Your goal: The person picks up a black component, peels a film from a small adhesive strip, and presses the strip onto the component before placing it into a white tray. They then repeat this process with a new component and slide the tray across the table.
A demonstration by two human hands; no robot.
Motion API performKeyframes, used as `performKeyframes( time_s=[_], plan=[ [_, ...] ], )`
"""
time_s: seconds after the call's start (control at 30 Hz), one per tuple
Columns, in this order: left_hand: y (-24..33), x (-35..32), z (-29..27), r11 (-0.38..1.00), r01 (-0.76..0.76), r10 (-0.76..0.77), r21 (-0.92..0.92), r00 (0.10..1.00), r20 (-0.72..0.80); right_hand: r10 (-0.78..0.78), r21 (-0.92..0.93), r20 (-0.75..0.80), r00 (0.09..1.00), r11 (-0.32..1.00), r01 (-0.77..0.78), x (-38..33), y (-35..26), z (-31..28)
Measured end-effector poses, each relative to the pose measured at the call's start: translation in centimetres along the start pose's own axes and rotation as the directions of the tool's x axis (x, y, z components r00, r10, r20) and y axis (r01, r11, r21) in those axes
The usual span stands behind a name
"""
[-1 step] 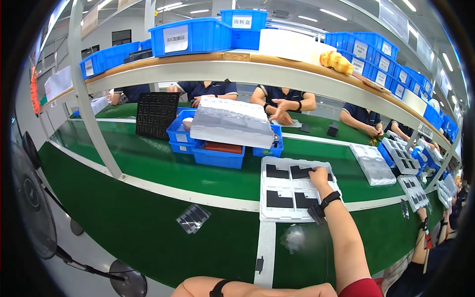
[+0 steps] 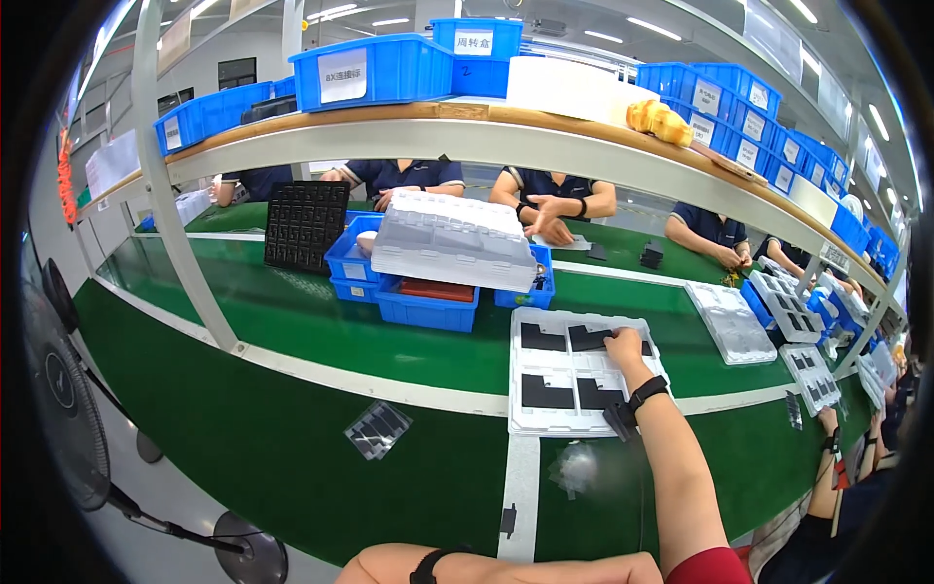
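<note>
A white plastic tray (image 2: 530, 425) with black flat pieces in its compartments lies in front of me on the green table. My right hand (image 2: 624, 346) reaches over it, fingers pinched at the edge of the black flat piece (image 2: 587, 338) in the far right compartment. Another black flat piece (image 2: 547, 391) sits in the near left compartment. By my right wrist, small dark pieces (image 2: 619, 420) rest at the tray's near right edge. My left hand (image 2: 555, 572) lies low at the picture's bottom edge, away from the tray, largely cut off; its fingers cannot be made out.
A clear sheet with dark strips (image 2: 378, 429) and clear film scraps (image 2: 576, 467) lie nearer me. Beyond the tray, stacked white trays (image 2: 452, 243) rest on blue bins (image 2: 428, 310), beside an upright black tray (image 2: 305, 224). A shelf (image 2: 389, 131) spans overhead. Several people work across the table.
</note>
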State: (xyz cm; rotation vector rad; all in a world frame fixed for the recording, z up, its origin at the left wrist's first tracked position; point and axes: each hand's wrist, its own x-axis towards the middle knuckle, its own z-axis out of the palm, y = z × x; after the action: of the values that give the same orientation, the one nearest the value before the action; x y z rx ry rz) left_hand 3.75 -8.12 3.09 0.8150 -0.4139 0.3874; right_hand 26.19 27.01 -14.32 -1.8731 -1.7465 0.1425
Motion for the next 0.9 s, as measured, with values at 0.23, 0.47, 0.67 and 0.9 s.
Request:
performKeyframes(
  time_s=[0.23, 0.47, 0.67, 0.9],
  plan=[
    [0.2, 1.9, -0.2, -0.358, -0.227, 0.309, 0.906, 0.886, 0.345, -0.091, -0.26, 0.189, 0.978, 0.956, 0.139, -2.5, -2.8, -3.4],
    [-2.9, 1.4, -0.1, -0.661, -0.362, 0.289, 0.657, 0.685, 0.668, -0.458, 0.157, 0.045, 0.888, 0.881, 0.447, -9.4, -7.8, -7.1],
    [-1.2, -0.5, 0.2, -0.601, -0.496, 0.117, 0.627, 0.722, 0.682, -0.725, 0.381, 0.503, 0.47, 0.674, 0.633, -21.3, -12.8, -12.8],
    [0.7, -1.7, -4.2, -0.401, 0.144, 0.868, 0.905, 0.376, 0.325, -0.82, 0.344, 0.503, 0.273, 0.48, 0.807, -26.3, -8.1, -5.8]
  ],
)
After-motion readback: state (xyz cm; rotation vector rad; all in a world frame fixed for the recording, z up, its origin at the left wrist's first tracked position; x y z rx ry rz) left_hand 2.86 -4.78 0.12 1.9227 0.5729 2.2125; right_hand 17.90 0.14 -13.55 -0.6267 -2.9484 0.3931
